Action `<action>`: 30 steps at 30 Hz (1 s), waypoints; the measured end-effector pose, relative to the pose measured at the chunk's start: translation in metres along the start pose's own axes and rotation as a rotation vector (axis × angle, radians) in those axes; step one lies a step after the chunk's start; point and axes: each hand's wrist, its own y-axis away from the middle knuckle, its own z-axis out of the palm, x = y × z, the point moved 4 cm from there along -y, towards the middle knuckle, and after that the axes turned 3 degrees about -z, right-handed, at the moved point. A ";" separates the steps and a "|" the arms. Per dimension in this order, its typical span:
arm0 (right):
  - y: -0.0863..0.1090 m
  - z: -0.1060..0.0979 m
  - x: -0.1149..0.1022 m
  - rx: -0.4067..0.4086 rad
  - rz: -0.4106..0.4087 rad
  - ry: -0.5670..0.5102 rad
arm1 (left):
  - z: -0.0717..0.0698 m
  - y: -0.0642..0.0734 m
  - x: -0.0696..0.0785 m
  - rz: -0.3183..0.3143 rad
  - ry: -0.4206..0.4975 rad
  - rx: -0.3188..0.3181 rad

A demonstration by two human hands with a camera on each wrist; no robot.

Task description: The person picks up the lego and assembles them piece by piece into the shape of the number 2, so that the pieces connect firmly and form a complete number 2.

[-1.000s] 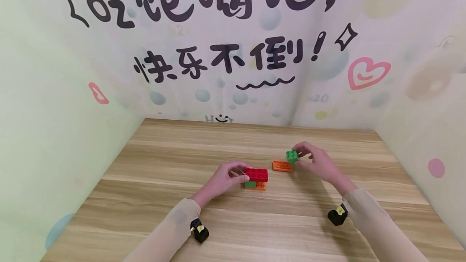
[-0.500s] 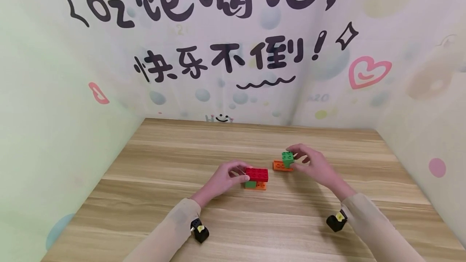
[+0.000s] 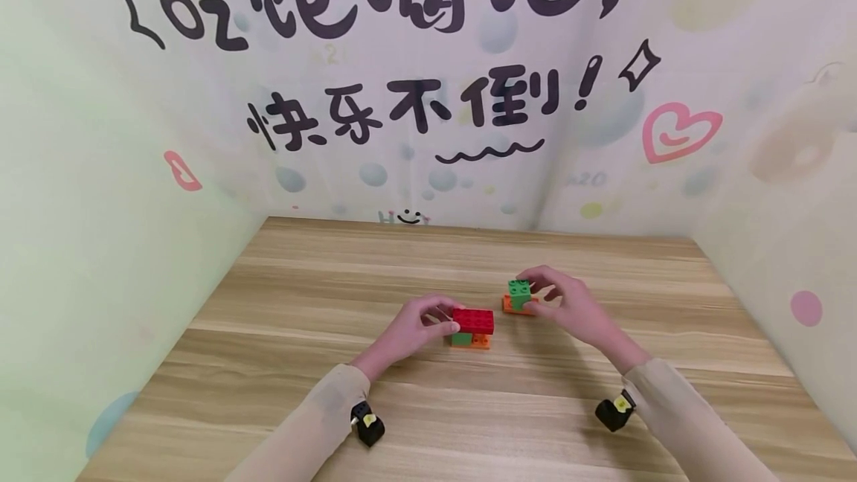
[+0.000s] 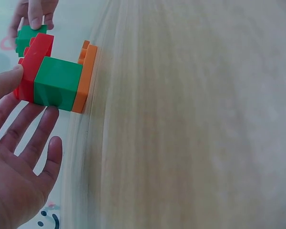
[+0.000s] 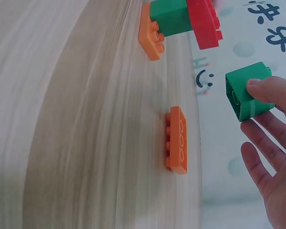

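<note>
One loose orange brick (image 3: 506,306) lies hollow side up on the wooden tabletop (image 3: 321,288) in the head view, its long axis running roughly left to right; from this angle the four-studded green brick (image 3: 518,294) overlaps its middle, pinched between thumb and fingers of the right hand (image 3: 577,307), which reaches in from the loose orange brick's right. To the loose orange brick's left and nearer the person, the left hand (image 3: 416,323) grips the end of the red brick (image 3: 473,321), so the right hand is clearly the closer one. The left wrist view shows the left thumb against the red brick's studs, fingers on its other side, with a second green brick (image 4: 58,83) and an orange base (image 4: 86,78) underneath. The right wrist view settles the key relation: the four-studded green brick hangs above the loose orange brick, not touching it, hollow underside turned down, while the loose orange brick's studs face the tabletop; hollow meets hollow, so I judge they would not interlock as turned.
</note>
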 end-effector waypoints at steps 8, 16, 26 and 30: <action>-0.002 0.003 -0.008 0.014 -0.011 -0.025 | 0.000 0.000 0.000 0.004 0.005 0.005; 0.001 0.010 -0.017 0.023 -0.001 -0.064 | 0.001 0.000 0.000 0.002 -0.001 -0.002; 0.003 0.021 -0.022 0.047 -0.005 -0.076 | 0.001 0.001 0.001 0.004 0.003 0.000; 0.003 0.025 -0.025 0.055 -0.013 -0.101 | 0.002 0.000 -0.001 0.002 0.002 -0.001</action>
